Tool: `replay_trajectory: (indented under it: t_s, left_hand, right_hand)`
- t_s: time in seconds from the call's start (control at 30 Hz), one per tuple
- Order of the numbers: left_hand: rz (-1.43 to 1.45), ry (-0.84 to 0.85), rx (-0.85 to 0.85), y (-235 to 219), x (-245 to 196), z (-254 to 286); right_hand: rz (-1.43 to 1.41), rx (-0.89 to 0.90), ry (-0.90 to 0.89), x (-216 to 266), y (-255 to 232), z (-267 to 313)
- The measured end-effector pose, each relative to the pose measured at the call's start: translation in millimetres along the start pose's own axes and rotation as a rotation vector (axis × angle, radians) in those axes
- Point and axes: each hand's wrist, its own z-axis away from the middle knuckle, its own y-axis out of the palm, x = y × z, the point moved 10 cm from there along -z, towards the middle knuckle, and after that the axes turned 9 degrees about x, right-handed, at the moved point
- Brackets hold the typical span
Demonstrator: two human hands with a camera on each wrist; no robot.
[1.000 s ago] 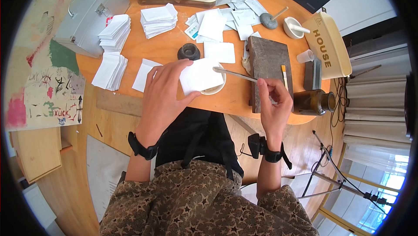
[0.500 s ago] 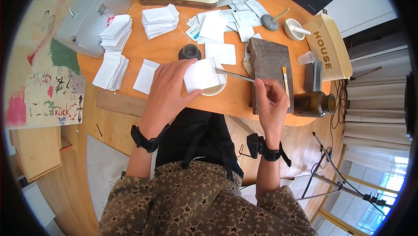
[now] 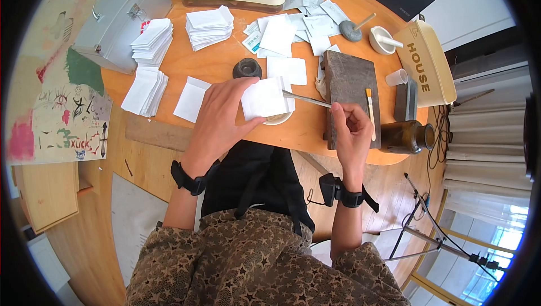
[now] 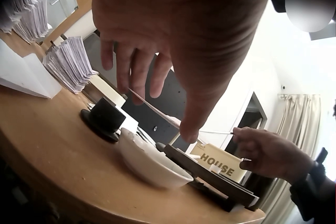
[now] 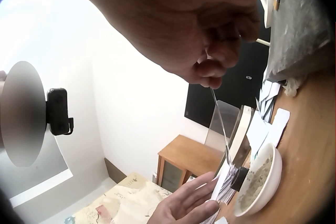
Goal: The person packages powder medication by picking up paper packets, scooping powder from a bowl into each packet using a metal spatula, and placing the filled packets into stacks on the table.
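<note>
In the head view, my left hand holds a small white paper packet between thumb and fingers. Below it is a white bowl, partly hidden by the paper; the right wrist view shows grainy greyish-beige stuff inside. My right hand pinches the end of a thin metal spatula. Its flat tip lies at the packet's right edge, where the paper has a crease. Just behind the packet sits a small dark round pot. Another white packet lies flat beyond it.
Stacks of white packets and a metal case stand at left and back. To the right are a dark wooden board with a brush, a brown jar, a mortar and a cream HOUSE bin.
The spatula tip has slid from over the packet's face to its right edge, and a crease now shows there. Both hands keep their holds.
</note>
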Motion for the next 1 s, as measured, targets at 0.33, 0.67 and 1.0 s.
replay_trajectory:
  t_s: [0.33,0.67,1.0]
  left_hand:
    - [-0.013,-0.003,0.029,5,0,-4]
    - [-0.140,-0.040,-0.017,0,8,3]
    - [-0.384,-0.335,-0.166,-53,39,38]
  right_hand:
    - [0.173,-0.023,-0.204,29,12,7]
    - [0.419,-0.122,-0.442,62,2,19]
    - [0.278,-0.158,-0.274,42,-10,14]
